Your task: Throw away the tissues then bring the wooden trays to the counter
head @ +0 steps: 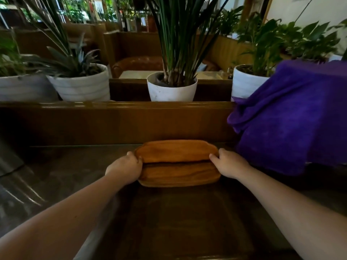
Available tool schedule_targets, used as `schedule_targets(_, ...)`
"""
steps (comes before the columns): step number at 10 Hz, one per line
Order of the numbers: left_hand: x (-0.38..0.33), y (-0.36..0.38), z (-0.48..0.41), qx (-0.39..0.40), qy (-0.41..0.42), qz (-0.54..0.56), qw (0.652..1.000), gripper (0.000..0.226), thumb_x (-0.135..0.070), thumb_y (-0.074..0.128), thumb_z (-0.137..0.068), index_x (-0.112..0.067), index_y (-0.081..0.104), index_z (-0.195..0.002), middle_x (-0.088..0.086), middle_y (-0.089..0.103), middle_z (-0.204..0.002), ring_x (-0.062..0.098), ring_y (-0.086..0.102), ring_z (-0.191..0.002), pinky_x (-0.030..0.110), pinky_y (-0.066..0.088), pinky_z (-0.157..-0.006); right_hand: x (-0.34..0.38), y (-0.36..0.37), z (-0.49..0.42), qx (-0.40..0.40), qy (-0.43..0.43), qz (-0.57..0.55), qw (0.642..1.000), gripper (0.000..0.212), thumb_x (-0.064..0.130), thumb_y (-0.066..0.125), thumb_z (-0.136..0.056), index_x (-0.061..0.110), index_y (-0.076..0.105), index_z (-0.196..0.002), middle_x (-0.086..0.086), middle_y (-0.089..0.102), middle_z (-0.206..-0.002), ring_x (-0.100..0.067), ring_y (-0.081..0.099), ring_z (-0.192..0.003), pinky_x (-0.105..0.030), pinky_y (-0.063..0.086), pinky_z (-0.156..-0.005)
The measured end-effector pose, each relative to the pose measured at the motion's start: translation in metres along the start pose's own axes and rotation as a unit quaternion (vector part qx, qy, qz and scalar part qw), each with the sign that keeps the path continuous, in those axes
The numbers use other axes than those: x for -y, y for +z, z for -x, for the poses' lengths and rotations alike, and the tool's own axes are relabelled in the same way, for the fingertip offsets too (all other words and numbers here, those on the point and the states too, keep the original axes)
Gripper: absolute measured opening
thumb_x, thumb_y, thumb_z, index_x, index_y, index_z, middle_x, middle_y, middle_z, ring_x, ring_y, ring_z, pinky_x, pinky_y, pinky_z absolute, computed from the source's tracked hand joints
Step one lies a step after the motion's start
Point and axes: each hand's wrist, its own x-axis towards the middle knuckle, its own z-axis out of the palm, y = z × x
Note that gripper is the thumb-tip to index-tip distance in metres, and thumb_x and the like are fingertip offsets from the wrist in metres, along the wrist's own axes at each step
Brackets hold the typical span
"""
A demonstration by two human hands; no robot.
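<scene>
Two oblong wooden trays lie stacked in the head view, the upper tray (176,150) shifted a little farther back than the lower tray (179,175). They rest on or just above a dark counter (169,218). My left hand (124,167) grips the stack's left end, thumb over the top rim. The right end is held by my right hand (228,163) in the same way. No tissues are in view.
A purple towel (293,117) hangs in a heap right beside the trays on the right. A brown wooden ledge (116,117) rises behind the counter. White plant pots (171,90) (82,85) (245,82) stand on it. A metal surface (16,181) lies at the left.
</scene>
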Motion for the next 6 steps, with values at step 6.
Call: schedule_targets(6,-0.01,-0.01,0.01,-0.039,-0.067,-0.019,0.997,0.03,-0.035,0.043,-0.095,-0.014,0.052,-0.113,0.003,0.061,-0.093,0.018,0.061,-0.08,0.035,0.052,-0.07,0.009,-0.014,0.004,-0.037,-0.046,0.146,0.988,0.066,0.065,0.031,-0.088,0.017,0.041,-0.132,-0.01,0.055,-0.127,-0.03,0.057,-0.107,-0.042,0.048,-0.075)
